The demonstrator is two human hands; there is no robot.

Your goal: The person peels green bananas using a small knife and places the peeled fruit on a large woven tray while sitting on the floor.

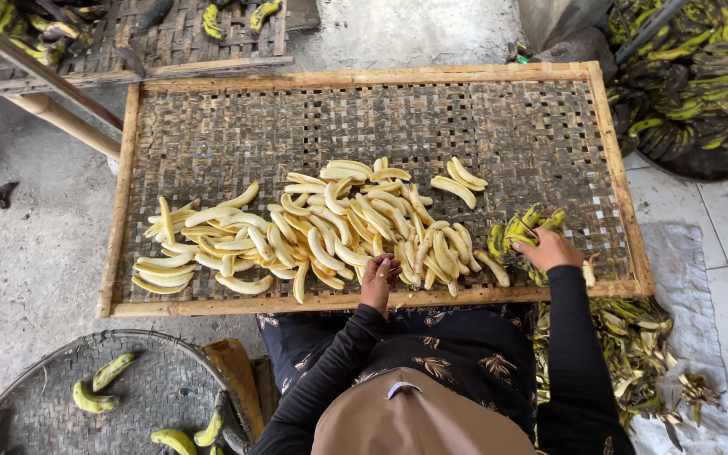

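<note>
Woven bamboo fills the middle of the frame: a large rectangular drying tray point(212, 126) with a pale wooden rim, its upper half bare mesh. No packages, labels or signs show anywhere in view. A broad heap of peeled bananas point(313, 232), pale yellow and curved, spreads across the tray's lower half from left to centre right. At the upper right of the frame a dark pile of unpeeled green bananas point(701, 76) sits on the floor. At the lower right, discarded peels point(634, 345) lie on a grey cloth. A round woven basket point(153, 388) at the lower left holds a few green bananas.

The person's right hand point(547, 250), at the tray's right edge, grasps a green-yellow banana point(511, 232) with its peel partly split open. The left hand point(378, 274) rests half-curled on the near edge of the peeled heap, fingertips touching the fruit; whether it grips one cannot be told.
</note>
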